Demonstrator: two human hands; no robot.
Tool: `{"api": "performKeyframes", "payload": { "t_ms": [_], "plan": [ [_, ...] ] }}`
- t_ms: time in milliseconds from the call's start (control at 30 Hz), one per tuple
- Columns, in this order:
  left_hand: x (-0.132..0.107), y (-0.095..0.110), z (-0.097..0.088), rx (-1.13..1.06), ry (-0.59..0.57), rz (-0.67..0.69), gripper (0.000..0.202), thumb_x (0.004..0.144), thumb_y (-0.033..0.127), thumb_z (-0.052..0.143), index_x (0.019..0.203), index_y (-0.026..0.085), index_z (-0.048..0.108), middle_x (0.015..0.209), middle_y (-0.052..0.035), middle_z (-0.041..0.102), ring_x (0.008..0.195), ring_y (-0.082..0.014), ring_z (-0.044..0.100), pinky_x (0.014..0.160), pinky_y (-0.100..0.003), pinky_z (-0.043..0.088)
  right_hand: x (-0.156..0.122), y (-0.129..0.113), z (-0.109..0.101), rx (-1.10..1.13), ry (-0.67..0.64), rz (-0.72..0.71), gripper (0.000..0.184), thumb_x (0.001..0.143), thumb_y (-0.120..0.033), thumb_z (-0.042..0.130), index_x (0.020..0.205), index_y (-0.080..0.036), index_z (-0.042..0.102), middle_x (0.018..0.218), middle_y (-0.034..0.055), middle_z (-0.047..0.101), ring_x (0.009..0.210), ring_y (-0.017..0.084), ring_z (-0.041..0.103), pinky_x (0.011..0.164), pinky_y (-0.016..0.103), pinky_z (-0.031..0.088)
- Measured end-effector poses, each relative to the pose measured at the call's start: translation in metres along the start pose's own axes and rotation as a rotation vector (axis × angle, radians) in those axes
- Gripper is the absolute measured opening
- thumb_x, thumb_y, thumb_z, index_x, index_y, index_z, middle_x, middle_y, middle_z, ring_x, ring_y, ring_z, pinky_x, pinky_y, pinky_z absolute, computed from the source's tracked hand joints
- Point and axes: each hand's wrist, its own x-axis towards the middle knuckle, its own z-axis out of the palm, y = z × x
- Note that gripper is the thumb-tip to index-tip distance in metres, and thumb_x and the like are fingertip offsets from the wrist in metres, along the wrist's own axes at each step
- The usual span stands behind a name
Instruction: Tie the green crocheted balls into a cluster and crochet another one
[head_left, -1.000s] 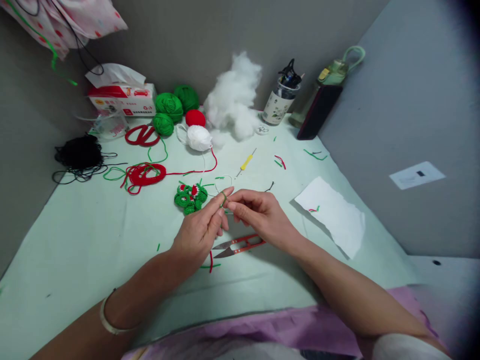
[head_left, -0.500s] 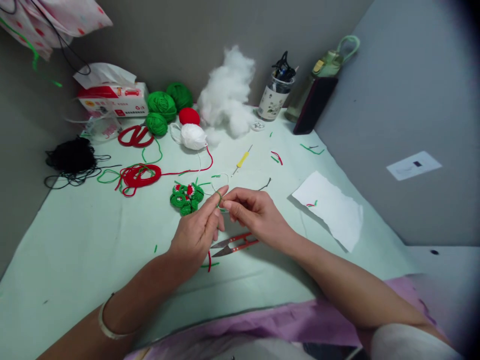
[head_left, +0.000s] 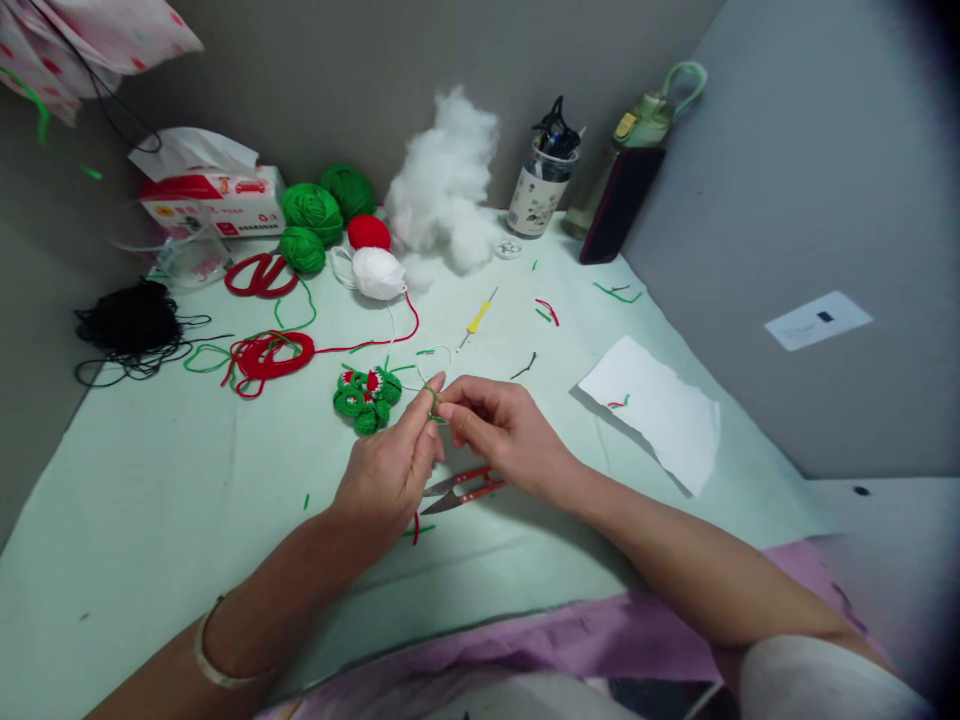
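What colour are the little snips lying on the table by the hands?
The snips are red, with grey blades; the head view shows them.

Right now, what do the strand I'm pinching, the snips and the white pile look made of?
Strand: green yarn, matte; fibre too small to tell. Snips: bare grey metal blades, red handle, plastic or painted. White pile: loose wispy stuffing, likely polyester or cotton.
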Motion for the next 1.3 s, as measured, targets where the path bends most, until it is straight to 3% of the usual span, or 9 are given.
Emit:
{"api": "performKeyframes", "payload": {
  "t_ms": [267,333,400,500,600,800,1000,1300],
  "plan": [
    [0.0,-0.003,-0.001,0.044,-0.021,0.015,0.057,0.104,0.029,0.033,0.155,0.007,0.045,0.074,-0.0004,0.075,0.063,-0.0177,0.071,0.063,-0.029,0.053,-0.001,0.0,-0.003,-0.153,0.0,-0.109,0.016,0.097,-0.016,0.052,0.086,-0.019,0.064,0.063,-0.007,0.06,0.055,0.007,0.045,0.057,0.022,0.035],
    [0.0,-0.005,0.0,0.086,-0.004,0.035,0.057,0.104,0.028,0.033,0.155,0.008,0.046,0.087,-0.0041,0.079,0.076,-0.0202,0.076,0.07,-0.031,0.056,0.0,0.0,-0.004,-0.133,-0.018,-0.059,0.016,0.097,-0.018,0.053,0.085,-0.018,0.065,0.064,-0.0061,0.06,0.055,0.007,0.045,0.056,0.022,0.035],
    [0.0,-0.006,0.001,0.132,0.048,0.098,0.054,0.103,0.028,0.035,0.151,0.008,0.05,0.112,-0.011,0.08,0.1,-0.0233,0.077,0.083,-0.033,0.058,0.001,0.0,-0.005,-0.134,-0.018,-0.028,0.016,0.096,-0.019,0.054,0.086,-0.017,0.066,0.064,-0.0053,0.058,0.056,0.008,0.045,0.055,0.023,0.034],
    [0.0,-0.005,0.002,0.196,0.136,0.181,0.049,0.103,0.026,0.037,0.145,0.01,0.057,0.137,-0.0157,0.069,0.122,-0.0258,0.069,0.092,-0.035,0.058,0.001,-0.001,-0.006,-0.163,0.002,-0.04,0.015,0.096,-0.02,0.054,0.088,-0.017,0.067,0.063,-0.006,0.054,0.057,0.009,0.043,0.057,0.024,0.033],
    [0.001,-0.005,0.001,0.248,0.192,0.202,0.046,0.103,0.022,0.039,0.142,0.011,0.061,0.143,-0.018,0.063,0.122,-0.0273,0.067,0.088,-0.037,0.059,0.001,-0.001,-0.006,-0.139,-0.006,-0.028,0.015,0.096,-0.023,0.055,0.089,-0.017,0.068,0.062,-0.006,0.052,0.056,0.009,0.042,0.057,0.024,0.032],
    [0.003,-0.009,0.001,0.342,0.257,0.311,0.043,0.102,0.018,0.042,0.14,0.011,0.061,0.152,-0.0215,0.054,0.134,-0.0349,0.055,0.11,-0.055,0.046,0.002,-0.001,-0.007,-0.139,-0.016,-0.009,0.016,0.096,-0.026,0.055,0.088,-0.017,0.066,0.064,-0.0049,0.054,0.059,0.01,0.045,0.059,0.025,0.033],
    [0.004,-0.015,0.005,0.313,0.253,0.36,0.045,0.099,0.011,0.044,0.141,0.015,0.057,0.16,-0.0187,0.048,0.157,-0.036,0.03,0.123,-0.06,0.03,0.002,0.002,-0.007,-0.15,-0.019,-0.002,0.016,0.095,-0.026,0.055,0.087,-0.018,0.066,0.064,-0.0049,0.054,0.059,0.01,0.046,0.059,0.026,0.034],
    [0.006,-0.02,0.006,0.281,0.207,0.353,0.053,0.099,0.01,0.041,0.15,0.022,0.05,0.164,-0.0153,0.045,0.16,-0.034,0.025,0.124,-0.063,0.027,0.006,0.008,-0.009,-0.012,-0.047,0.041,0.019,0.094,-0.032,0.058,0.085,-0.017,0.066,0.064,-0.0047,0.052,0.059,0.011,0.044,0.058,0.026,0.034]
  ]
}}
